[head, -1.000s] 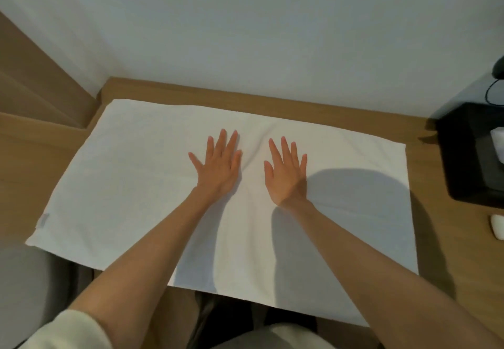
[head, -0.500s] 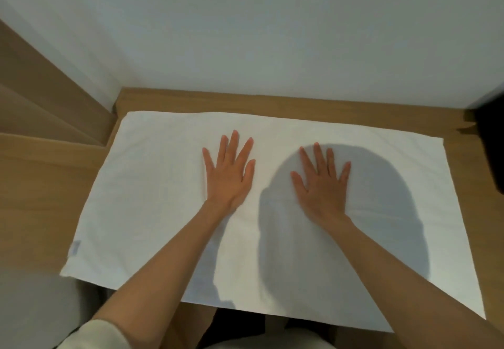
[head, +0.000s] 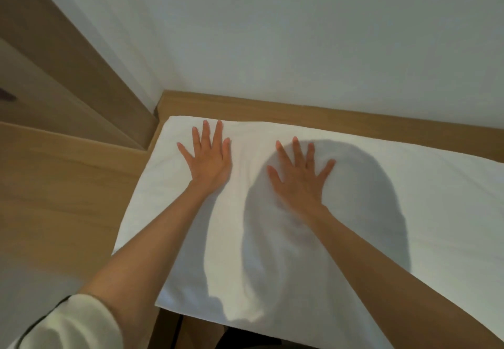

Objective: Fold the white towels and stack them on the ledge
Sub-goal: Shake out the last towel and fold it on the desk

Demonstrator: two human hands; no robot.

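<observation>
**Smoothing pass, no fold yet**

I see left hand and right hand splayed flat, gripping nothing — they've slid apart and farther out across the flat white cloth towel on the light wooden ledge. Folding comes next, I'd judge.

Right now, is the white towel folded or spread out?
Spread out. The white towel lies flat as one sheet on the wooden ledge, with left hand and right hand pressed open-palmed on it.
</observation>
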